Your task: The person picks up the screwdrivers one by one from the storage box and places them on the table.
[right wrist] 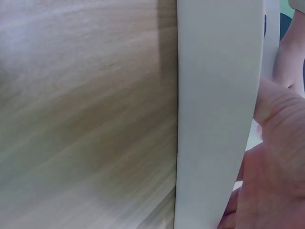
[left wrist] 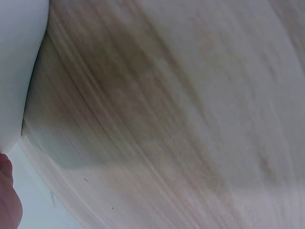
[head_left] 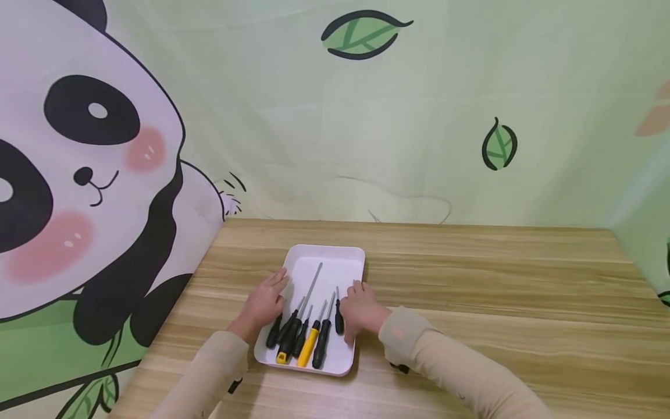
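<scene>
A white rectangular tray lies on the wooden table with several screwdrivers in it. Most have black handles, such as the thick black screwdriver; beside it is a yellow-handled screwdriver. A small black screwdriver lies along the right wall. My left hand rests over the left rim, its fingers extended toward the far end and its thumb near a black handle. Over the right rim lies my right hand, close to the small screwdriver. In the right wrist view the tray's outer wall shows, with that hand's fingertips partly hidden.
The wooden tabletop extends far to the right of the tray. Behind it hangs a pale green cloth with leaf drawings, and a large printed panda covers the left side.
</scene>
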Demonstrator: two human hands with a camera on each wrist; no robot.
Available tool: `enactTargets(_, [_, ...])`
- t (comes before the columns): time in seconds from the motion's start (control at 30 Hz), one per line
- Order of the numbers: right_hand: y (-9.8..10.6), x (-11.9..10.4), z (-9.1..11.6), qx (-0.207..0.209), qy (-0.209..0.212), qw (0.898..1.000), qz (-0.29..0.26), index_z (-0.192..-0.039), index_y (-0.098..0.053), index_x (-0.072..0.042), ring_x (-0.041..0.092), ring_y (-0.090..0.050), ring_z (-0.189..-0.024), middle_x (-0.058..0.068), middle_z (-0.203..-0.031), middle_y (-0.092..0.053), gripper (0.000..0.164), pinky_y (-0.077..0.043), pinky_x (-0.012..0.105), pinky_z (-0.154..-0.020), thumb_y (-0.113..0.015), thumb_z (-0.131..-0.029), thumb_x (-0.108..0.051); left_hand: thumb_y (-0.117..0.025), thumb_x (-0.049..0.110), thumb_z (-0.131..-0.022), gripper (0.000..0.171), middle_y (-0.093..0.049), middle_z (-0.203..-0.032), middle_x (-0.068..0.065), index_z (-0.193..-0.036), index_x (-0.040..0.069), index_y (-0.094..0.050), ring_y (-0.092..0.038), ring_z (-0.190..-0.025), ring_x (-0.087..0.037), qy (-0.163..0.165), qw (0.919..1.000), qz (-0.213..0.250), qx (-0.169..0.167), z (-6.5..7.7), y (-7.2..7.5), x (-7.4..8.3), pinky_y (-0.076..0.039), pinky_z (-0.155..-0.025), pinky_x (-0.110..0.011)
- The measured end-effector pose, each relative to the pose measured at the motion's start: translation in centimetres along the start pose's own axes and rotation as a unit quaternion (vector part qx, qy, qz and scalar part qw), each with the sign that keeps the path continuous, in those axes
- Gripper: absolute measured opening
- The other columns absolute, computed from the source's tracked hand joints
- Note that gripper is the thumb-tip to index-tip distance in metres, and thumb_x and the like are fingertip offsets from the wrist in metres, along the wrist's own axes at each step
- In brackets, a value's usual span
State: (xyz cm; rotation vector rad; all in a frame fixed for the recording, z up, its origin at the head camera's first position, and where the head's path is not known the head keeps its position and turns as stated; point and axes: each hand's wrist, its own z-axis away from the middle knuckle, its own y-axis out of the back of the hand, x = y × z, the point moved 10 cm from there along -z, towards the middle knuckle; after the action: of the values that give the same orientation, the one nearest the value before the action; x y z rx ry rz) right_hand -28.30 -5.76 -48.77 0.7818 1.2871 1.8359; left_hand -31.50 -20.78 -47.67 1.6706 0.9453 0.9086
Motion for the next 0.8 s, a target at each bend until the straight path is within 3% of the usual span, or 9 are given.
enactTargets(0.33, [0.4,0.1,0.1,0.034,0.013,0.999,-0.028,-0.093,-0.060,-0.010,0.026,-0.035,-0.100,0.009,-0.095,-0.047,0.062,-0.029,0.038,-0.093,-0.077,-0.048,-0.049,-0.053,0.005,-0.074,0.045,-0.047,-0.130,-0.016,-0.118,-0.003,-0.054,-0.046,-0.119,-0.030,0.008,1.0000,0.001,0.000,-0.2,0.1,-0.1,-0.037,-0.097,-0.040])
enactTargets(0.8, [1.5,0.3,0.8,0.124,0.055,0.989,-0.054,-0.105,-0.052,-0.004,0.023,-0.035,-0.093,0.008,-0.097,-0.043,0.073,-0.035,0.035,-0.085,-0.074,-0.052,-0.050,-0.052,0.006,-0.074,0.045,-0.047,-0.131,-0.015,-0.119,-0.002,-0.054,-0.045,-0.120,-0.029,0.014,0.9999,-0.003,-0.005,-0.1,-0.1,-0.1,-0.037,-0.097,-0.041])
